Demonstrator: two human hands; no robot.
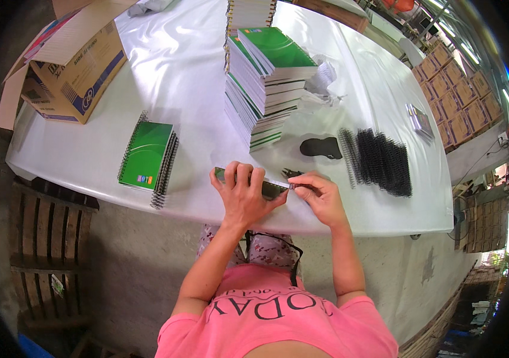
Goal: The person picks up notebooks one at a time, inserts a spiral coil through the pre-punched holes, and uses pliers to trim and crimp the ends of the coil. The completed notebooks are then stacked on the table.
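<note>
Head view. Workshop with a concrete floor; a long desk (177, 71) under a glossy white sheet runs away from the seated person in a pink shirt. Stacked brown cartons (454, 95) line the far right wall.

Left hand (243, 194): fingers wrapped over the top of a green-covered notebook (269, 189), which is held on edge at the near rim of the desk, spine side toward the right hand. The grip looks meant to steady the book block while the other hand works at its end.

Right hand (320, 192): fingers pinched together on the right end of the notebook, where a bit of wire binding seems to sit; the exact contact is too small to tell. Dark pliers (292, 173) lie just behind the hands, within easy reach.

Left of the hands: a short pile of finished spiral notebooks (147, 155), green covers up, coil edges showing, set aside apart from the rest.

Centre: a tall stack of unbound notebooks (269, 83), green covers and white page edges, slightly fanned. Right of it: a row of black wire coils (380, 161) and a dark flat pad (321, 147) beside them.

Far left corner: an open brown cardboard box (72, 71) with blue printing on its side, flaps up. Crumpled clear plastic wrap (324, 77) lies behind the tall stack.
</note>
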